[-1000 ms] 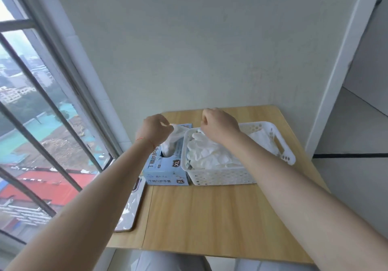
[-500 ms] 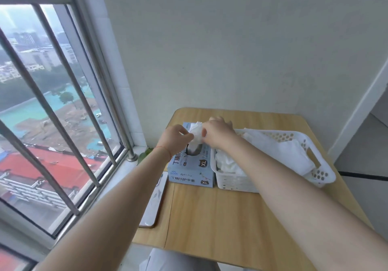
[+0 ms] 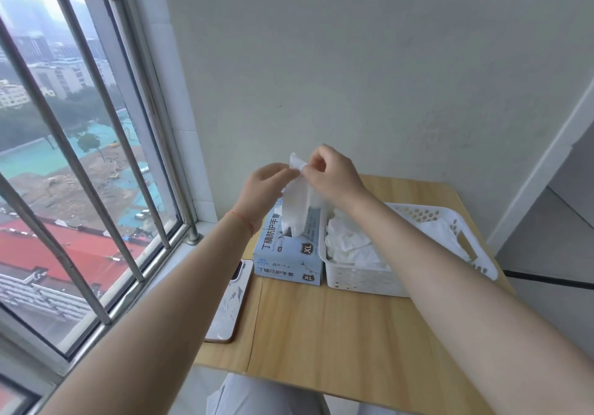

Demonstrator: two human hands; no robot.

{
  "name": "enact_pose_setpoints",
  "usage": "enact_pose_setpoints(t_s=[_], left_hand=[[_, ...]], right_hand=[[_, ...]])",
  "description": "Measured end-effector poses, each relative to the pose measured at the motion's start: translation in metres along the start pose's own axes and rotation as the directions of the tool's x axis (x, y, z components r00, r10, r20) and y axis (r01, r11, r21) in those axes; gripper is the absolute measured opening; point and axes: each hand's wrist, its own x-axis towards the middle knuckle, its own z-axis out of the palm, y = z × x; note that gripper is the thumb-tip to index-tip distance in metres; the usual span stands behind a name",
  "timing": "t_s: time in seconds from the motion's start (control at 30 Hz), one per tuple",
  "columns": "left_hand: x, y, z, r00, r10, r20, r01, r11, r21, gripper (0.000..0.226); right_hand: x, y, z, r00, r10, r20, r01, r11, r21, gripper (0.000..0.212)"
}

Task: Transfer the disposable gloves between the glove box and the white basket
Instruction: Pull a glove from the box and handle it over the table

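A white disposable glove (image 3: pixel 297 202) hangs with its long axis near upright, top end at 12 o'clock and lower end at 6 o'clock, dipping to the opening in the top of the glove box (image 3: pixel 291 250). Both hands meet at its top end. The left hand (image 3: pixel 262 194) comes in from 8 o'clock, its grip closed with thumb and fingers pinching the glove's upper edge. The right hand (image 3: pixel 331 173) comes in from 4 o'clock, its grip likewise closed, fingertips curled onto the same edge just beside the left hand's.

The glove box is pale blue and lies on the wooden table (image 3: pixel 337 328) with its long axis running from 6 to 12 o'clock. "XL" is printed in dark badges on its top and near face; Chinese lettering reading "丁腈防护手套" runs along both; smaller print is too fine to read.

Touching the box at its 3 o'clock side stands the white basket (image 3: pixel 363 278), perforated, with more white gloves (image 3: pixel 353 247) heaped in it.

At 8 o'clock from the box a phone (image 3: pixel 229 302) lies on the table near the window (image 3: pixel 80 157).
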Motion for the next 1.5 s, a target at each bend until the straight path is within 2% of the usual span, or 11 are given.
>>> enact_pose_setpoints(t_s=[0.13, 0.27, 0.43, 0.53, 0.7, 0.9, 1.0, 1.1, 1.27, 1.4, 1.5], left_hand=[[-0.004, 0.018, 0.006, 0.999, 0.029, 0.040, -0.028, 0.999, -0.033, 0.033], [-0.009, 0.035, 0.011, 0.994, 0.056, 0.092, -0.050, 0.997, -0.061, 0.017], [-0.016, 0.048, 0.016, 0.995, 0.082, 0.059, -0.078, 0.994, -0.076, 0.008], [-0.024, 0.053, 0.015, 0.985, 0.077, 0.157, -0.074, 0.997, -0.026, 0.016], [-0.034, 0.049, 0.011, 0.942, -0.073, 0.328, 0.026, 0.989, 0.146, 0.038], [-0.041, 0.029, 0.008, 0.968, -0.185, 0.167, 0.191, 0.981, -0.018, 0.014], [-0.044, 0.021, 0.007, 0.961, -0.250, 0.119, 0.257, 0.965, -0.046, 0.025], [-0.045, 0.016, 0.005, 0.946, -0.265, 0.187, 0.288, 0.951, -0.111, 0.041], [-0.046, 0.010, 0.009, 0.890, -0.310, 0.335, 0.390, 0.897, -0.207, 0.041], [-0.041, 0.007, 0.024, 0.838, -0.379, 0.393, 0.454, 0.884, -0.116, 0.020], [-0.028, 0.007, 0.043, 0.853, -0.393, 0.344, 0.406, 0.913, 0.035, 0.021]], right_hand=[[-0.005, -0.008, -0.012, 0.998, 0.050, 0.049, -0.055, 0.991, 0.118, 0.020], [-0.009, -0.017, -0.026, 0.992, 0.037, 0.121, -0.051, 0.992, 0.112, 0.012], [-0.017, -0.030, -0.046, 0.997, 0.065, 0.036, -0.070, 0.985, 0.158, 0.022], [-0.019, -0.039, -0.059, 0.997, 0.076, 0.018, -0.078, 0.979, 0.186, 0.019], [-0.029, -0.048, -0.071, 0.993, 0.122, 0.006, -0.119, 0.955, 0.270, 0.009], [-0.044, -0.041, -0.081, 0.960, 0.247, 0.134, -0.280, 0.880, 0.384, 0.024], [-0.050, -0.040, -0.087, 0.940, 0.285, 0.189, -0.342, 0.797, 0.498, 0.026], [-0.052, -0.039, -0.092, 0.932, 0.323, 0.167, -0.358, 0.742, 0.567, 0.018], [-0.051, -0.016, -0.100, 0.891, 0.434, 0.130, -0.426, 0.706, 0.566, 0.018], [-0.055, 0.006, -0.097, 0.859, 0.493, 0.140, -0.480, 0.680, 0.554, 0.007], [-0.059, 0.022, -0.102, 0.827, 0.530, 0.187, -0.531, 0.630, 0.566, 0.010]])
